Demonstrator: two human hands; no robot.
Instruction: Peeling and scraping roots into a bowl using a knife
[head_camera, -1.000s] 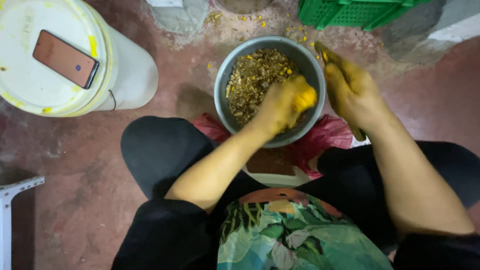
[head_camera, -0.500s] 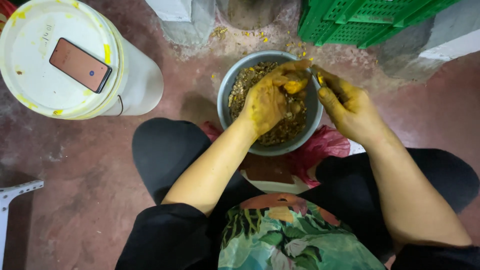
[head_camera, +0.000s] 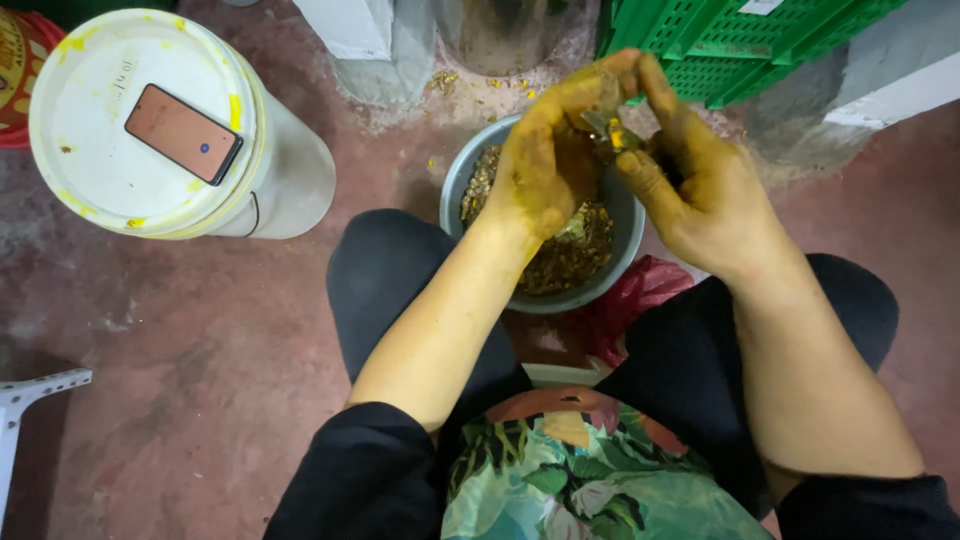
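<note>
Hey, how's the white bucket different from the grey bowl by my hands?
The bucket is white and closed with a lid, a phone lying flat on top; the bowl is grey, open, and filled with brownish-yellow scraps. The bucket is taller; the bowl is shallow. The bucket stands apart to the left, while the bowl sits between the knees, under the left hand and right hand. Both are round and carry yellow stains or bits.
</note>
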